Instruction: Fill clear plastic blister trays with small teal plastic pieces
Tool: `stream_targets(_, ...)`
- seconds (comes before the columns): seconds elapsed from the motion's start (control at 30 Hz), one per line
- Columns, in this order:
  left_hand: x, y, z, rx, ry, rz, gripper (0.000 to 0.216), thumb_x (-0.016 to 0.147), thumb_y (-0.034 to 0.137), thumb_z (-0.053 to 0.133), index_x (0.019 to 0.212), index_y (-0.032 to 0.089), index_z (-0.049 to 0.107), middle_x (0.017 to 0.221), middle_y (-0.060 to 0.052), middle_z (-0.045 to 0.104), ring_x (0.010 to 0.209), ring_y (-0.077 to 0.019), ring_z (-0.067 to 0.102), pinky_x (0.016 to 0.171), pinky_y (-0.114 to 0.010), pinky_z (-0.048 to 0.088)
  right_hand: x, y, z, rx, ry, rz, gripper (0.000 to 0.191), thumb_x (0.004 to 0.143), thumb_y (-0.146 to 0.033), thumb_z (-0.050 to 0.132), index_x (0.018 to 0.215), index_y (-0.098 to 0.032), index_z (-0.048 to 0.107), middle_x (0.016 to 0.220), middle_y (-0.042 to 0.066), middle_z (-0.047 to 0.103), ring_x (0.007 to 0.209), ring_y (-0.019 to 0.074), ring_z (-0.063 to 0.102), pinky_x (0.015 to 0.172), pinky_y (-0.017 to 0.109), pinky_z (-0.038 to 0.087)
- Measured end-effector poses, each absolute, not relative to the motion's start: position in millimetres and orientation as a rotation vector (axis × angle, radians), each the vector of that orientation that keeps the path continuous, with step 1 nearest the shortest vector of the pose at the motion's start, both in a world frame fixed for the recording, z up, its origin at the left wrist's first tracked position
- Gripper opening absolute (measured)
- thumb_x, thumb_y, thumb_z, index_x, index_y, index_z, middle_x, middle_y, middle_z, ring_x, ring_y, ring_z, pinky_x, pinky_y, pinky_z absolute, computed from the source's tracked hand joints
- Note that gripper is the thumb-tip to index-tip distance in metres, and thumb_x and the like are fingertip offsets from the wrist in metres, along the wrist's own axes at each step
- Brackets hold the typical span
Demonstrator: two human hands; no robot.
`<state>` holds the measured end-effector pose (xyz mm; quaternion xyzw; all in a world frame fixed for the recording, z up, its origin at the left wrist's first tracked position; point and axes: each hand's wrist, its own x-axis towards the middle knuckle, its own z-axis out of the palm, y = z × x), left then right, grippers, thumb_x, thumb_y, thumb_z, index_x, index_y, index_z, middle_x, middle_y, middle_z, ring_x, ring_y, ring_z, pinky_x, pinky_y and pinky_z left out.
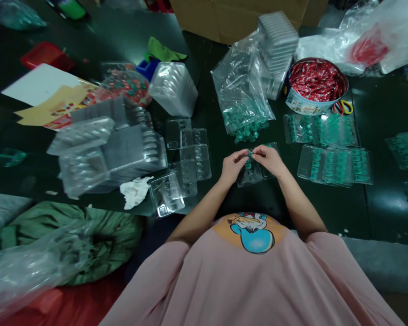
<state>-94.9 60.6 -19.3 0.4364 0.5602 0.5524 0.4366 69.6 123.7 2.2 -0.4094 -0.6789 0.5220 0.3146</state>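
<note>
My left hand [232, 167] and my right hand [268, 159] meet above a clear plastic blister tray [250, 177]. Their fingertips are closed together on a small translucent green piece [250, 153], mostly covered by the fingers. Another green piece [248, 166] sits in the tray just below. A second clear tray [272, 147] lies partly under my right hand. Just beyond my hands, loose green pieces [246, 131] spill from the mouth of a clear plastic bag [241, 77].
Filled blister trays [335, 165] overlap on the right. Behind them stand a round tin [313, 107] of red wrapped items and scissors [343, 107]. Loose clear trays [195, 156] and tall tray stacks [129, 149] occupy the left. A cardboard box [241, 20] closes off the back.
</note>
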Motion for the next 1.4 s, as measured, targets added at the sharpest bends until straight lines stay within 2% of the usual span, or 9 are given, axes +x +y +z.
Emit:
stream_targets(0.07, -93, 58, -17, 1.006, 1.362, 1.374, 0.029, 0.071, 0.028, 0.074, 0.098, 0.017, 0.075, 0.097, -0.007, 0.073, 0.090, -0.0193, 0.067, 0.086, -0.033, 0.052, 68, 112, -1, -1.028, -1.716, 1.487, 0.019, 0.076, -0.034, 0.067, 0.082, -0.017, 0.063, 0.076, -0.001, 0.063, 0.069, 0.0120, 0.057, 0.071, 0.027, 0.044)
stream_targets(0.17, -92, 51, -12, 0.955, 1.355, 1.344, 0.026, 0.066, 0.027, 0.076, 0.089, 0.016, 0.075, 0.088, -0.006, 0.073, 0.082, -0.0180, 0.066, 0.080, -0.032, 0.052, 66, 101, -7, -0.985, -1.580, 1.617, 0.022, 0.071, -0.033, 0.072, 0.083, -0.018, 0.062, 0.076, -0.002, 0.063, 0.069, 0.0109, 0.056, 0.070, 0.026, 0.044)
stream_targets(0.27, -94, 44, -8, 0.952, 1.329, 1.337, 0.023, 0.063, 0.025, 0.077, 0.083, 0.015, 0.073, 0.080, -0.003, 0.071, 0.075, -0.0147, 0.064, 0.076, -0.028, 0.051, 67, 94, -13, -0.964, -1.480, 1.743, 0.031, 0.069, -0.034, 0.075, 0.094, -0.019, 0.065, 0.084, 0.000, 0.067, 0.074, 0.0121, 0.060, 0.073, 0.026, 0.046)
stream_targets(0.33, -96, 41, -7, 0.955, 1.321, 1.344, 0.019, 0.063, 0.024, 0.075, 0.080, 0.015, 0.072, 0.077, -0.002, 0.069, 0.072, -0.0129, 0.062, 0.073, -0.026, 0.050, 68, 91, -15, -0.985, -1.481, 1.788, 0.033, 0.073, -0.038, 0.071, 0.099, -0.019, 0.067, 0.084, 0.001, 0.068, 0.076, 0.0132, 0.061, 0.071, 0.026, 0.046)
stream_targets(0.53, -96, 34, -10, 0.932, 1.317, 1.288, 0.016, 0.062, 0.022, 0.072, 0.076, 0.015, 0.071, 0.070, 0.000, 0.066, 0.065, -0.0107, 0.058, 0.065, -0.023, 0.046, 68, 85, -8, -1.048, -1.603, 1.635, 0.023, 0.074, -0.038, 0.068, 0.083, -0.018, 0.069, 0.075, 0.000, 0.067, 0.069, 0.0127, 0.059, 0.069, 0.026, 0.045)
stream_targets(0.77, -93, 31, -15, 0.903, 1.387, 1.334, 0.016, 0.061, 0.021, 0.071, 0.076, 0.015, 0.071, 0.071, 0.000, 0.067, 0.066, -0.0117, 0.059, 0.067, -0.024, 0.047, 61, 75, -10, -1.156, -1.618, 1.370, 0.016, 0.076, -0.034, 0.067, 0.079, -0.019, 0.065, 0.071, -0.001, 0.065, 0.066, 0.0128, 0.058, 0.066, 0.026, 0.044)
stream_targets(1.03, -100, 29, -29, 0.988, 1.411, 1.278, 0.025, 0.065, 0.028, 0.074, 0.087, 0.015, 0.074, 0.083, -0.005, 0.072, 0.076, -0.0150, 0.064, 0.073, -0.027, 0.050, 60, 72, -16, -1.112, -1.642, 1.431, 0.019, 0.079, -0.032, 0.065, 0.091, -0.018, 0.071, 0.087, 0.003, 0.073, 0.080, 0.0154, 0.066, 0.078, 0.028, 0.048)
stream_targets(1.23, -100, 30, -23, 1.053, 1.349, 1.270, 0.023, 0.066, 0.027, 0.074, 0.086, 0.016, 0.073, 0.095, -0.006, 0.073, 0.084, -0.0162, 0.066, 0.083, -0.030, 0.051, 61, 64, -9, -1.175, -1.706, 1.249, 0.013, 0.082, -0.028, 0.064, 0.088, -0.020, 0.072, 0.088, 0.004, 0.071, 0.084, 0.0164, 0.064, 0.080, 0.028, 0.047)
stream_targets(1.4, -101, 24, -17, 1.026, 1.288, 1.194, 0.023, 0.066, 0.028, 0.075, 0.085, 0.016, 0.073, 0.093, -0.007, 0.074, 0.085, -0.0172, 0.066, 0.084, -0.031, 0.052, 60, 51, -11, -1.196, -1.560, 1.292, 0.015, 0.081, -0.034, 0.066, 0.083, -0.019, 0.068, 0.079, 0.001, 0.068, 0.074, 0.0141, 0.061, 0.072, 0.026, 0.046)
